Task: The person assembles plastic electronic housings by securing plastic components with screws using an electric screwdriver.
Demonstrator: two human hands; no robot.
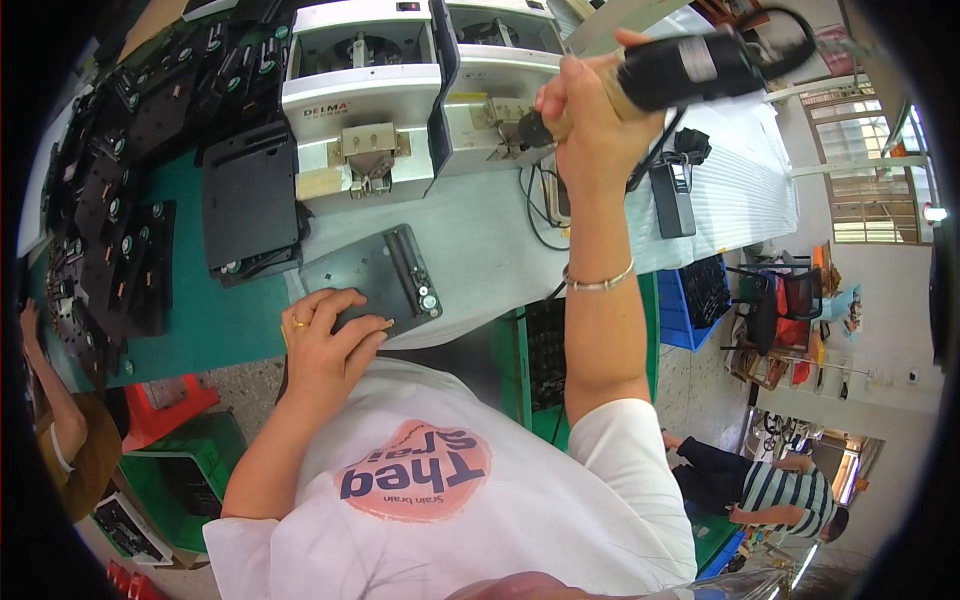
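Note:
My right hand (602,125) is raised over the right of the bench, wrapped around a corded electric screwdriver (695,72). Its black body points right and its dark nose points left, near the front of a screw feeder (490,125). Lower down, my left hand (328,335) holds the near edge of a dark flat plate (350,268). Its fingers curl over the top. A black cylinder bar (405,262) and small round green-and-silver parts (429,301) line the plate's right side. By my left fingertips is a small brass-coloured piece (389,324).
A second screw feeder (365,110) stands beyond the plate. Stacked black plates (250,200) and many similar assemblies (125,230) crowd the left. A black power adapter (672,198) and cables lie right. Green crate (545,350) and blue crate (692,300) stand below; other people are nearby.

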